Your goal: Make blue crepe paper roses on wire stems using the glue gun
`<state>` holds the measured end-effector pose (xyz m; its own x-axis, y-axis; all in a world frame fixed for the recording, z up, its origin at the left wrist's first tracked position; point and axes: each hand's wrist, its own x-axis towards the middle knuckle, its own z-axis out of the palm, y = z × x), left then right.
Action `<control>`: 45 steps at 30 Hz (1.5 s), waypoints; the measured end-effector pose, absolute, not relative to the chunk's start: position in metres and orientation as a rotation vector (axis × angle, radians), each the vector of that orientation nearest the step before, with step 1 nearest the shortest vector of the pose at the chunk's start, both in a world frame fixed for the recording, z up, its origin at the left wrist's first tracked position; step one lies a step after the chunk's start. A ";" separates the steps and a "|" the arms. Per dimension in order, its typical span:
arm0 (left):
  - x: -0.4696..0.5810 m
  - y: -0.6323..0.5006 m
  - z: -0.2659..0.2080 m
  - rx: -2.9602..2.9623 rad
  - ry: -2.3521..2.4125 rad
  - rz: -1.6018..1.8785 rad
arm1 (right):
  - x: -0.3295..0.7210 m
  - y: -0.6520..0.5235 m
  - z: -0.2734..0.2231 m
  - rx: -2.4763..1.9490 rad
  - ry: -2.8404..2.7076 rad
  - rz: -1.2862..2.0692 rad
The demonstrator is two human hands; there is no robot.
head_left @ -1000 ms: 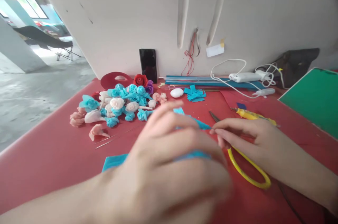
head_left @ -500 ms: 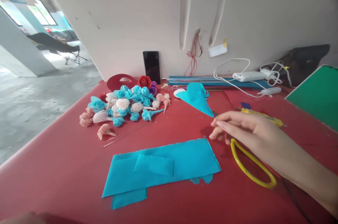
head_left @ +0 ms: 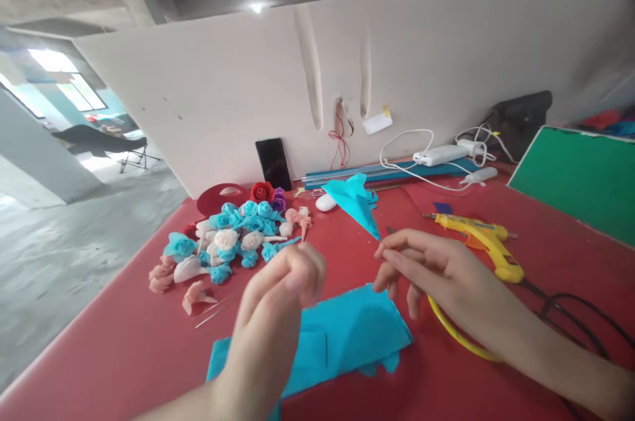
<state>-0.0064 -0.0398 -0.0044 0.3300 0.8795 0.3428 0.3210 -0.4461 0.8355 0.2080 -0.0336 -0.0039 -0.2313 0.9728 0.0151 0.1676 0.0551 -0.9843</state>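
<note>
My right hand pinches the narrow tip of a blue cone-shaped petal, made of thin crepe-like material, between thumb and fingers. The petal's wide, ruffled end points up and away to the left. My left hand is raised in front, its fingers curled closed; whatever they may hold is hidden. Below both hands lies a stack of blue sheets, partly covered by the left hand and forearm. Under my right wrist a yellow loop-shaped handle shows in part.
Blue, white and pink handmade flowers are heaped at the left, with thin sticks in front. A yellow glue gun and its cord lie at the right. A phone leans on the back panel, near a white power strip.
My left hand has risen from the lower left edge to over the blue sheets. My right hand still pinches the petal. The view has tilted upward and shows more of the glue gun.
</note>
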 end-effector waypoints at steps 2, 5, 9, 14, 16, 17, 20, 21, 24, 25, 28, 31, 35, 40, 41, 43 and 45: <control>0.010 -0.027 -0.008 1.673 1.041 1.106 | 0.206 -0.038 -0.006 -1.171 -1.537 1.282; 0.026 -0.015 -0.019 1.531 0.977 1.023 | 0.201 -0.046 -0.010 -1.174 -1.565 1.302; 0.028 -0.021 -0.023 1.432 0.876 0.941 | 0.195 -0.053 -0.014 -1.192 -1.628 1.294; 0.031 -0.031 -0.020 1.270 0.757 0.886 | 0.192 -0.059 -0.020 -1.203 -1.772 1.164; 0.032 -0.032 -0.020 1.251 0.786 0.887 | 0.192 -0.061 -0.022 -1.214 -1.801 1.141; 0.033 -0.033 -0.021 1.250 0.797 0.882 | 0.191 -0.062 -0.022 -1.224 -1.806 1.140; 0.033 -0.034 -0.021 1.240 0.800 0.873 | 0.189 -0.062 -0.023 -1.227 -1.811 1.127; 0.033 -0.034 -0.021 1.237 0.802 0.874 | 0.189 -0.062 -0.024 -1.226 -1.812 1.115; 0.032 -0.036 -0.021 1.251 0.852 0.887 | 0.188 -0.062 -0.025 -1.232 -1.818 1.088; 0.032 -0.037 -0.021 1.259 0.870 0.886 | 0.188 -0.062 -0.025 -1.232 -1.818 1.092; 0.032 -0.036 -0.022 1.265 0.895 0.888 | 0.189 -0.062 -0.025 -1.213 -1.814 1.130; 0.032 -0.035 -0.022 1.260 0.877 0.883 | 0.189 -0.062 -0.024 -1.224 -1.811 1.164; 0.032 -0.033 -0.022 1.250 0.799 0.879 | 0.190 -0.062 -0.022 -1.275 -1.759 1.098; 0.032 -0.033 -0.023 1.254 0.747 0.897 | 0.192 -0.057 -0.018 -1.109 -1.585 1.080; 0.032 -0.033 -0.024 1.249 0.749 0.897 | 0.192 -0.056 -0.017 -1.108 -1.568 1.131; 0.032 -0.034 -0.026 1.227 0.745 0.894 | 0.192 -0.052 -0.016 -1.131 -1.560 1.257; 0.032 -0.035 -0.028 1.208 0.742 0.911 | 0.191 -0.049 -0.015 -1.141 -1.576 1.365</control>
<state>0.0324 -0.0350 -0.0281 0.4583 0.8888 -0.0059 -0.1853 0.1020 0.9774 0.1915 -0.0487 -0.0155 -0.3246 0.9457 -0.0155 0.1500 0.0354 -0.9880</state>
